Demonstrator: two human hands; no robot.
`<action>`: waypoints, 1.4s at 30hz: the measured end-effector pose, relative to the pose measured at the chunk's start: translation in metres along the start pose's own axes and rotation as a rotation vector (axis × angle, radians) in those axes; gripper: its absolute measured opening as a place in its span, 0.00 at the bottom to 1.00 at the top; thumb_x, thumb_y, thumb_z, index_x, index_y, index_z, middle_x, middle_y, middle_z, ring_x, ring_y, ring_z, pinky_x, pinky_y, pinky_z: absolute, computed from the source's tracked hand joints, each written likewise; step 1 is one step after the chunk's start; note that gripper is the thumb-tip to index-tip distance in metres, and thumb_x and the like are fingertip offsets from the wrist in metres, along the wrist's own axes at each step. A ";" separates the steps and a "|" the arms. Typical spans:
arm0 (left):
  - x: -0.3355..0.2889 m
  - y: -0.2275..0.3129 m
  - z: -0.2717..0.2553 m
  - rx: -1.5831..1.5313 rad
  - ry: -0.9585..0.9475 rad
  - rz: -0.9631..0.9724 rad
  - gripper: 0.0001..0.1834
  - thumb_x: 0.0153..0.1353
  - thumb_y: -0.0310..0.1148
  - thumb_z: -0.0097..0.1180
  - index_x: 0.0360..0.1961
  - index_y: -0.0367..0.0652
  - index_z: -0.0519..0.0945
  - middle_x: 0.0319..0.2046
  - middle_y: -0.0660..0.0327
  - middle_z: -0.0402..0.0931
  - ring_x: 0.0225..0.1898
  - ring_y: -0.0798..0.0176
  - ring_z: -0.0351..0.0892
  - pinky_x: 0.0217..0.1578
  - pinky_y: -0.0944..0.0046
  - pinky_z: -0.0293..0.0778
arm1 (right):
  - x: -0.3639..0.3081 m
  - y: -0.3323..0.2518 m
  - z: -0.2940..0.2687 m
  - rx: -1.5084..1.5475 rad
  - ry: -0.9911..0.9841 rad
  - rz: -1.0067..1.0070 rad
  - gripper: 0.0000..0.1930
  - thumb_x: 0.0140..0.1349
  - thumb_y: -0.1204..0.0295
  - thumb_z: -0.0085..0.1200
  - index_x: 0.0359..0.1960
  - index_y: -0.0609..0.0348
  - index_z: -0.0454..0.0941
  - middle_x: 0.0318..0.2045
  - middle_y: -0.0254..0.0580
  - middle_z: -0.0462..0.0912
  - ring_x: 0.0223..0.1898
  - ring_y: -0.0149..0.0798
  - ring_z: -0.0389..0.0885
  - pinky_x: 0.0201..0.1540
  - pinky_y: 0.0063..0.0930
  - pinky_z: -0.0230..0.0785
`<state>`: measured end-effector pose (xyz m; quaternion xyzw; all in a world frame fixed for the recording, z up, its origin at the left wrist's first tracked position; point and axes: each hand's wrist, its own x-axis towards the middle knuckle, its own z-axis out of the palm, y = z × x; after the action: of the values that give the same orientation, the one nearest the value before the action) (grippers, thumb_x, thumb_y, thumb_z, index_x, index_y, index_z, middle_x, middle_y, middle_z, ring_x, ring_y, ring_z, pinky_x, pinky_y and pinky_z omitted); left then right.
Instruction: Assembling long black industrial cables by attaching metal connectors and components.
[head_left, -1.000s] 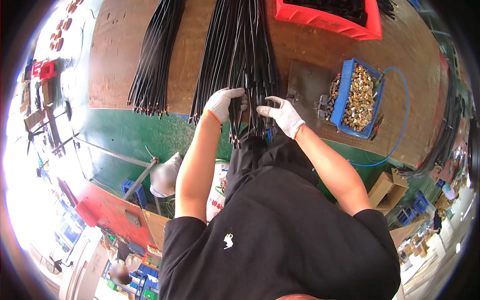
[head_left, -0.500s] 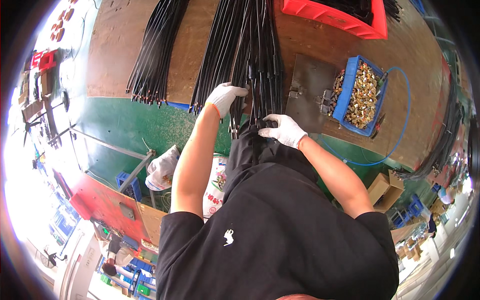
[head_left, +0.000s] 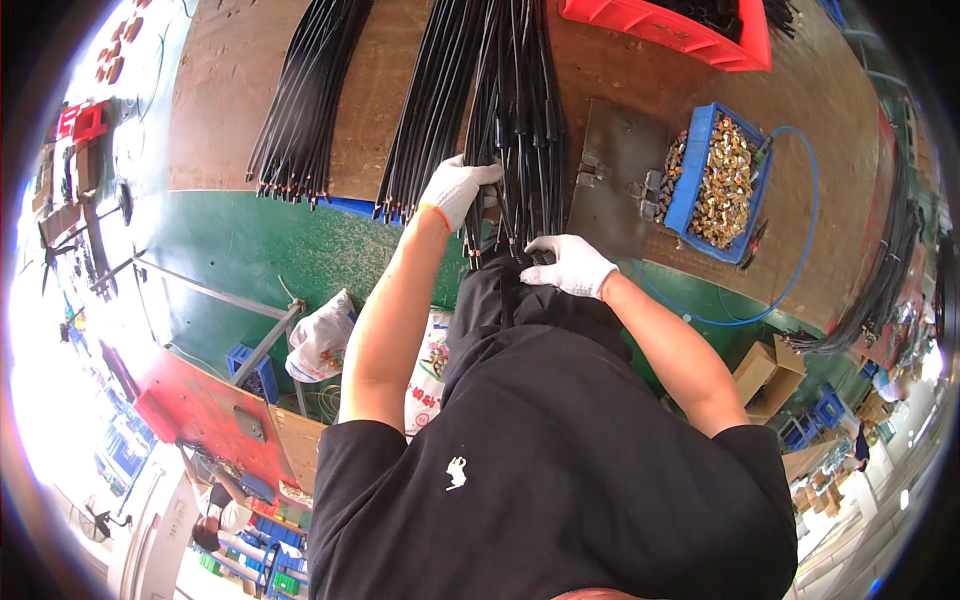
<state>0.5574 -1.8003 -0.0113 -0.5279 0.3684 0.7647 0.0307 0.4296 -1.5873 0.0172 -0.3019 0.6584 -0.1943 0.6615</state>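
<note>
Long black cables (head_left: 525, 130) lie in a bundle over the near edge of the table, their ends hanging toward my lap. My left hand (head_left: 460, 192), in a white glove, is closed around some cables on the left side of this bundle; their metal-tipped ends show below the fingers. My right hand (head_left: 570, 267), also gloved, is by the lower ends of the bundle. Its thumb and fingers are bent around small dark pieces, which blend with my black clothing, so I cannot make them out. Another row of black cables (head_left: 425, 120) lies just left of my left hand.
A further black cable bundle (head_left: 315, 100) lies at the table's left. On the right, a blue bin (head_left: 686, 190) holds small brass-coloured fittings, beside a dark metal plate (head_left: 610, 200) and a blue air hose (head_left: 818, 215). A red crate (head_left: 690, 45) stands at the back.
My left hand has shifted slightly right and up along the cables, and the ends below it have moved a little. The right hand stays nearly in place.
</note>
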 end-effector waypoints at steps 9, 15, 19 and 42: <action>0.009 -0.013 0.001 -0.036 0.041 0.097 0.07 0.61 0.28 0.69 0.39 0.39 0.84 0.26 0.62 0.82 0.23 0.66 0.80 0.24 0.62 0.79 | 0.004 0.020 0.015 0.249 -0.018 -0.030 0.29 0.58 0.61 0.74 0.56 0.70 0.82 0.42 0.44 0.89 0.41 0.34 0.85 0.48 0.30 0.78; -0.002 -0.003 0.004 -0.006 -0.012 0.011 0.12 0.61 0.33 0.71 0.39 0.37 0.83 0.26 0.61 0.81 0.21 0.66 0.79 0.25 0.62 0.80 | 0.022 -0.012 0.026 0.615 0.110 0.087 0.21 0.62 0.69 0.71 0.53 0.69 0.83 0.33 0.38 0.87 0.26 0.25 0.78 0.28 0.25 0.72; -0.008 0.002 -0.007 0.184 0.124 0.031 0.22 0.68 0.46 0.66 0.47 0.36 0.81 0.27 0.62 0.81 0.24 0.68 0.79 0.26 0.66 0.78 | 0.055 -0.050 0.014 0.644 0.192 0.045 0.15 0.64 0.67 0.69 0.45 0.65 0.85 0.30 0.36 0.86 0.27 0.27 0.80 0.26 0.25 0.70; -0.010 0.002 -0.009 -0.110 -0.102 0.062 0.16 0.68 0.40 0.69 0.47 0.40 0.82 0.36 0.62 0.85 0.30 0.69 0.83 0.32 0.66 0.81 | 0.119 -0.069 -0.024 0.803 0.406 -0.156 0.10 0.61 0.70 0.74 0.41 0.56 0.86 0.32 0.29 0.86 0.34 0.26 0.80 0.41 0.25 0.74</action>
<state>0.5679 -1.8032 -0.0037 -0.4775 0.3398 0.8102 -0.0037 0.4223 -1.7197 -0.0257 -0.0263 0.6225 -0.5387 0.5671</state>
